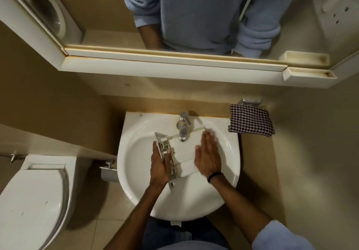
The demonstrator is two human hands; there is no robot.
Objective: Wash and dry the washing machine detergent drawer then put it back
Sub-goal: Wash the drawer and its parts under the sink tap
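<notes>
The white detergent drawer [184, 152] lies across the white sink basin [134, 164], under the chrome tap [182, 127]. My left hand [160, 165] grips the drawer's ribbed left end, with the thumb over its edge. My right hand [208, 155] lies flat on the drawer's right side, fingers straight and pointing toward the wall. The part of the drawer beneath that hand is hidden. I cannot tell whether water is running.
A checked cloth [251, 121] hangs on the wall right of the sink. A closed toilet [33, 199] stands at lower left. A mirror cabinet [174, 63] juts out above the sink. A paper holder [108, 172] is left of the basin.
</notes>
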